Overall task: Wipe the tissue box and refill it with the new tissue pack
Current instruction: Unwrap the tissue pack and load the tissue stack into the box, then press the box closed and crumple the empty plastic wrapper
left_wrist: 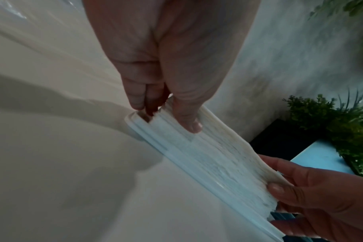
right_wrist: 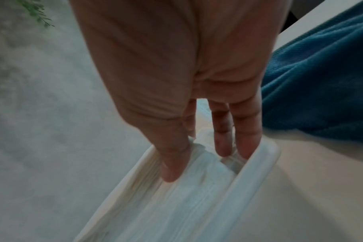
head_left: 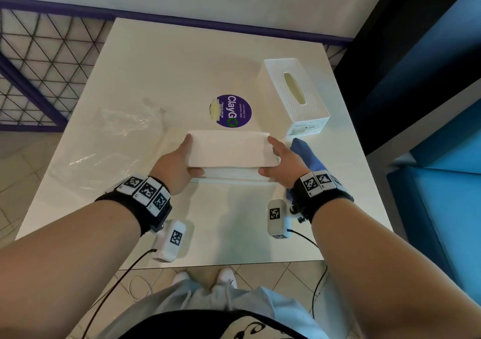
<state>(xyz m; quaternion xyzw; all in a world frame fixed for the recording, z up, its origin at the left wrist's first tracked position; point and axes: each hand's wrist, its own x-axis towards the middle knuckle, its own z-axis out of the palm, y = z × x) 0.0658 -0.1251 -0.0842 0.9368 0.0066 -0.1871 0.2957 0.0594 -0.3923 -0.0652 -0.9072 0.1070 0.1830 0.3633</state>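
A stack of white tissues (head_left: pixel 230 148) hangs between my hands just above the table. My left hand (head_left: pixel 191 156) grips its left end, thumb on the near side (left_wrist: pixel 194 127). My right hand (head_left: pixel 270 156) grips the right end the same way. In the wrist views, the tissues (left_wrist: pixel 218 163) sit against a flat white base tray (left_wrist: pixel 176 157) with a raised rim (right_wrist: pixel 257 172); my right fingers (right_wrist: pixel 247 147) reach inside that rim. The white ribbed tissue box (head_left: pixel 294 96) stands apart at the back right, its oval slot facing up.
A blue cloth (head_left: pixel 307 156) lies crumpled beside my right hand. A clear plastic wrapper (head_left: pixel 109 140) is spread over the table's left side. A purple round sticker (head_left: pixel 231 110) marks the white table (head_left: pixel 182 65). Blue seating (head_left: pixel 442 208) lines the right.
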